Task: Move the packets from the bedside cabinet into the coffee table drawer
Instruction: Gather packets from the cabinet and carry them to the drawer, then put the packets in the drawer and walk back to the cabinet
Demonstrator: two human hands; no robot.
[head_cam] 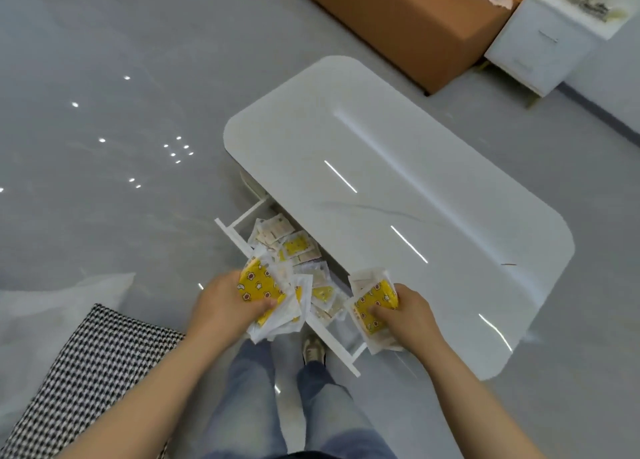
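The white coffee table (398, 188) has its drawer (230, 233) pulled out toward me, and several yellow and white packets (294, 245) lie loose inside. My left hand (221, 306) grips a bundle of packets (263, 285) over the drawer's front edge. My right hand (405, 313) grips a second bundle of packets (372, 303) at the drawer's right end, beside the tabletop's edge. The white bedside cabinet (550, 43) stands at the far upper right, with something grey and blurred on its top.
A brown sofa (408, 22) with clutter stands behind the table. A black and white houndstooth cushion (86, 382) and a white cloth (52, 306) lie at the lower left. My legs and one shoe (313, 349) are just below the drawer. Glossy grey floor surrounds everything.
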